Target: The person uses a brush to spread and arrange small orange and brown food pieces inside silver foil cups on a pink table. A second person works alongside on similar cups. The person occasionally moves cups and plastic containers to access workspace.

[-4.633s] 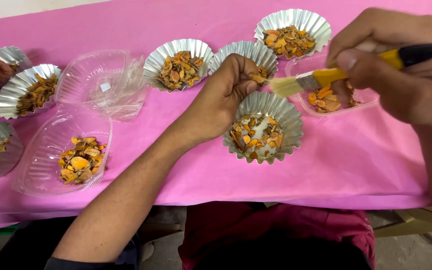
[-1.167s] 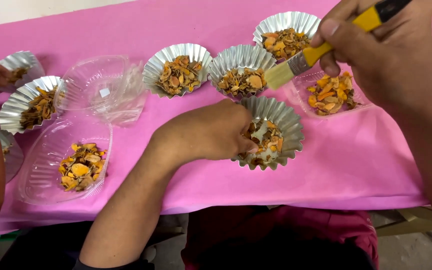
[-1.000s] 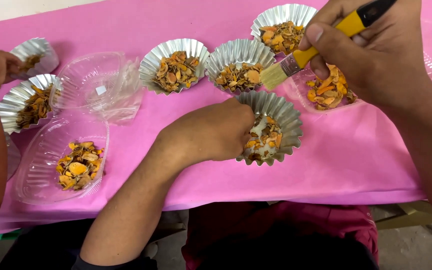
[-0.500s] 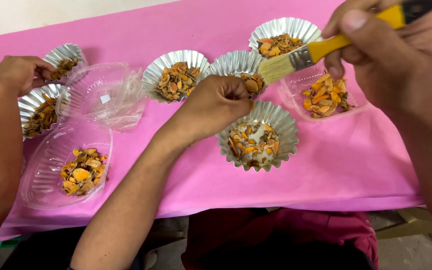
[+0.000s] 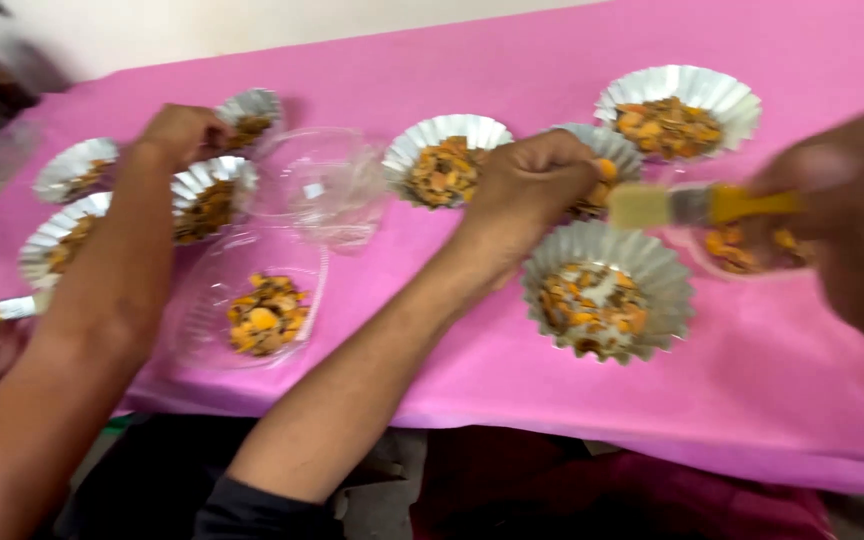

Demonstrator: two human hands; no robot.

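Nearest the person, a fluted foil cup (image 5: 607, 290) of orange and brown bits sat on the pink counter (image 5: 752, 390), touched by neither hand. Just beyond it and to its left, the left hand (image 5: 532, 185) was curled shut, its fingertips pinching an orange piece at the rim of a second foil cup (image 5: 617, 160). The right hand (image 5: 847, 225) was closed around the yellow handle of a brush (image 5: 697, 203), whose long axis lay nearly level, bristles pointing left toward the left hand; the bristles hung above the near cup's far rim, so the right hand was the nearer one to reach it, though blur made the grip hard to read. Left of these lay a clear plastic tub (image 5: 257, 310) with more pieces, and another person's hand (image 5: 182, 130) touched a far cup (image 5: 250, 108).
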